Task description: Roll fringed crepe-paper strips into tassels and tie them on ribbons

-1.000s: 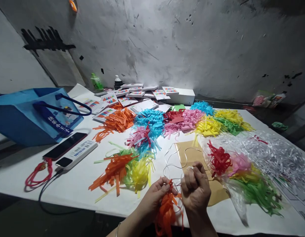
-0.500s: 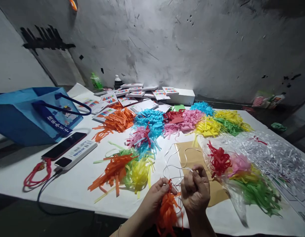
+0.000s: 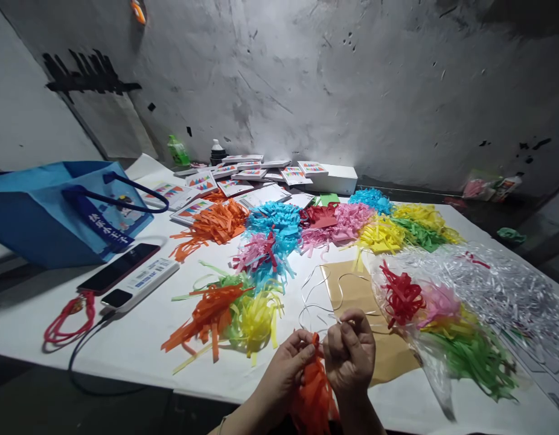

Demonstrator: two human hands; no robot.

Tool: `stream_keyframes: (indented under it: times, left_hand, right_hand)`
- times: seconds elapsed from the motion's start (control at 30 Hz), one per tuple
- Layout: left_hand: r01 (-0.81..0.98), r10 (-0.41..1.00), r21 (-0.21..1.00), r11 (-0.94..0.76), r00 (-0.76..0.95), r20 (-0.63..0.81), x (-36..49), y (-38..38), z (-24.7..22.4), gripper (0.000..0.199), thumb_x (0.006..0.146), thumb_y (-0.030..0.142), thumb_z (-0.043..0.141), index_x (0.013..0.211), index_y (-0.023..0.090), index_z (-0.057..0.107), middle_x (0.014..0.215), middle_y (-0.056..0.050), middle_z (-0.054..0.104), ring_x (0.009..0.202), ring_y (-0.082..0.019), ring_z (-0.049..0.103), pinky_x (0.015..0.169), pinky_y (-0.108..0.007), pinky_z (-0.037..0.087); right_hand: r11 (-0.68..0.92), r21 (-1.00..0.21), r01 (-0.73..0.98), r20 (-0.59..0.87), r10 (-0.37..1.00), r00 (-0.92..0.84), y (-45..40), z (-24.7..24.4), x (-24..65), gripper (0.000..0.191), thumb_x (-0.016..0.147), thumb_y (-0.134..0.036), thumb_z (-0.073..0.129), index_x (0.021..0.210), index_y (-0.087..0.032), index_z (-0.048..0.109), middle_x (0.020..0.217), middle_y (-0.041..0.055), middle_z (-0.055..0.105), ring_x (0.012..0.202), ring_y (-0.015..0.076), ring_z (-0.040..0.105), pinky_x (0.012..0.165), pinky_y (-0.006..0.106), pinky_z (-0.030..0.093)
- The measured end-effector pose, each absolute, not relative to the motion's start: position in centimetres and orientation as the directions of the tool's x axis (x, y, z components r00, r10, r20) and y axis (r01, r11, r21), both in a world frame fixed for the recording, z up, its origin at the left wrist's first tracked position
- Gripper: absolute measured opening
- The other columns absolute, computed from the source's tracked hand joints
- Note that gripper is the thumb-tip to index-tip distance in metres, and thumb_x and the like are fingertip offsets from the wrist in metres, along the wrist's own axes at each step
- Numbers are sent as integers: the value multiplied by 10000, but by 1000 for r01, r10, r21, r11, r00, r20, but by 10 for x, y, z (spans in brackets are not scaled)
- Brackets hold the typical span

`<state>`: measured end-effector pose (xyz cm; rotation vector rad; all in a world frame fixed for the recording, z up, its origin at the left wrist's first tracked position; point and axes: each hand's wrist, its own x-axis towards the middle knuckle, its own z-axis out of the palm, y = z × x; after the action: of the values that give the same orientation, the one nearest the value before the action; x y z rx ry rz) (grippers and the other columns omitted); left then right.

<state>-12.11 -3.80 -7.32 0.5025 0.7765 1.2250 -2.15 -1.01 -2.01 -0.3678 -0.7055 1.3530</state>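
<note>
Near the front edge of the white table [image 3: 139,356], my left hand [image 3: 291,365] pinches the looped top of an orange paper tassel [image 3: 314,393], whose strips hang down between my wrists. Close beside it on the right, my right hand [image 3: 351,350] is closed, with thumb and forefinger pinching a thin silvery string [image 3: 302,311]. The string curls over the tabletop and a brown paper sheet [image 3: 352,284]. Left of my hands lie orange [image 3: 216,305], green and yellow [image 3: 256,320] tassels.
Colourful tassels [image 3: 274,226] line the middle, with printed packets [image 3: 250,172] and a white box [image 3: 336,179] behind. A blue bag [image 3: 44,211], phone [image 3: 119,267] and power bank [image 3: 141,283] lie left. Clear plastic [image 3: 436,386] and silver strips [image 3: 501,290] cover the right.
My right hand has moved slightly left and down, closer to my left hand. The orange tassel hangs a little further right, its strips more gathered.
</note>
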Motion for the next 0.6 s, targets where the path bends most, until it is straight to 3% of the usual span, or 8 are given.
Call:
stream_keyframes:
  times: [0.07, 0.17, 0.43, 0.53, 0.6]
  left_hand:
    - [-610, 956, 738, 288, 131, -264, -122, -38, -75, 436, 640, 428, 918, 761, 168, 590, 616, 56, 593, 405, -21, 391, 387, -131, 288]
    - [-572, 956, 768, 288, 128, -263, -124, -38, -78, 437, 639, 453, 911, 749, 159, 607, 591, 62, 568, 372, -14, 342, 352, -139, 256]
    - [-577, 970, 782, 235, 92, -223, -122, -41, -81, 366, 700, 424, 878, 805, 181, 625, 699, 16, 630, 524, -79, 500, 520, -188, 404]
    - [-564, 984, 808, 169, 47, -173, -123, -41, -76, 345, 711, 422, 867, 820, 188, 637, 715, 12, 618, 603, -113, 531, 595, -216, 436]
    - [-466, 994, 880, 96, 7, -105, -128, -41, -71, 302, 757, 430, 826, 802, 187, 652, 699, 8, 598, 595, -119, 507, 584, -221, 422]
  right_hand:
    - [208, -626, -751, 248, 967, 61, -10, -24, -23, 93, 872, -340, 686, 851, -282, 616, 474, -143, 209, 391, 40, 139, 376, 117, 291]
    - [201, -641, -741, 242, 969, 53, -10, -31, -24, 91, 878, -338, 680, 856, -276, 617, 473, -141, 222, 389, 42, 150, 377, 121, 270]
    - [190, -705, -684, 206, 977, 59, -15, -48, -30, 127, 892, -354, 676, 892, -249, 605, 502, -128, 304, 413, 51, 239, 416, 146, 279]
    - [195, -728, -657, 195, 978, 74, -22, -52, -31, 133, 910, -380, 659, 900, -256, 611, 518, -114, 363, 432, 57, 318, 450, 155, 342]
    - [193, -744, -640, 191, 979, 74, -25, -55, -23, 125, 917, -384, 654, 917, -261, 630, 565, -83, 475, 493, 73, 442, 522, 183, 432]
